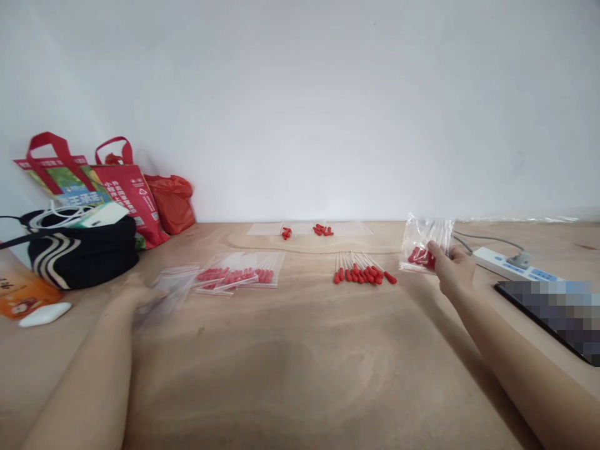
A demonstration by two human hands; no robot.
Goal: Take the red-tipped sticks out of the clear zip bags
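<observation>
My right hand [450, 267] reaches far right and grips a clear plastic bag [425, 244] holding several red-tipped sticks. My left hand [135, 294] is blurred by motion at the left; it lies on or holds a clear empty bag [171, 289], and its fingers do not show clearly. Between the hands lies a loose row of red-tipped sticks [363, 272] on the wooden table [300, 362]. Filled flat bags of the same sticks [239, 273] lie just right of my left hand.
Red caps [322, 230] and flat clear bags lie at the back centre. A black striped bag [77, 250], red shopping bags [126, 187] and an orange packet [19, 290] crowd the left. A white power strip [513, 265] and a dark tablet [553, 315] lie at the right.
</observation>
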